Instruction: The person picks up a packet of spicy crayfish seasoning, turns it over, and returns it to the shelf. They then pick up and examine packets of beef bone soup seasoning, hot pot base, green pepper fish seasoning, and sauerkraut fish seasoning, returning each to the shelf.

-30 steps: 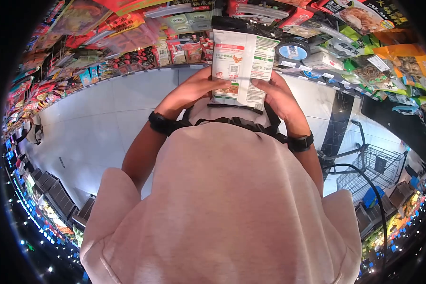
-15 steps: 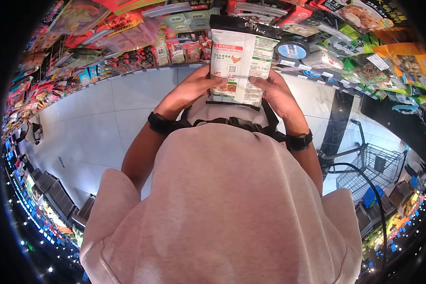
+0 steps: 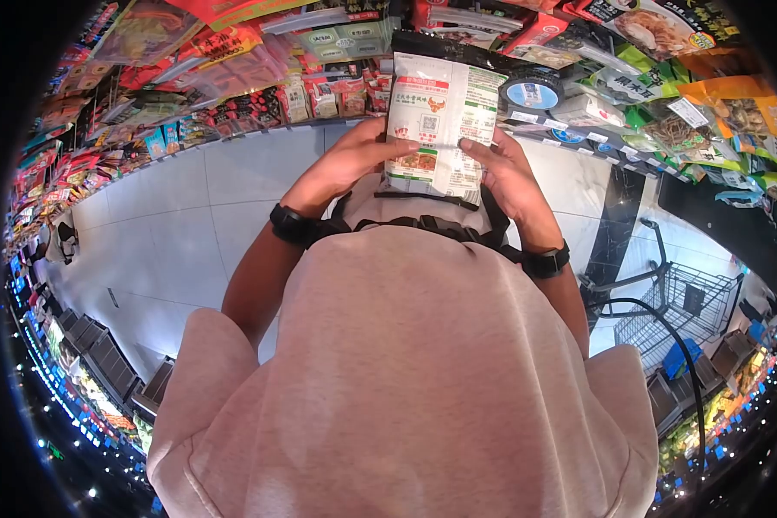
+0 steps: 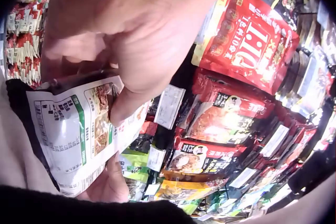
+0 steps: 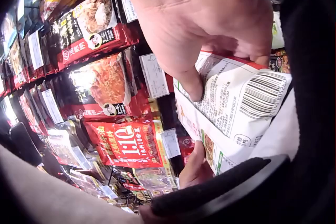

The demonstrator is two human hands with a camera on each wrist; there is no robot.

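Note:
A white food packet with dark ends is held up before the chest, its printed back facing the person. My left hand grips its left edge, thumb lying over the front and fingers hidden behind. On the opposite edge, my right hand pinches the packet the same way. The left wrist view shows the left thumb on the packet beside small dish pictures. In the right wrist view, a barcode shows on the packet near the right hand.
Shelves of red seasoning packets curve ahead and to the left. Bagged dried goods hang at the right, by a round blue-lidded tub. A wire shopping cart stands on the pale floor at the right.
The packet tilts and shifts slightly between the frames, first a little left, then back right. Both hands keep their hold and stay nearly in place.

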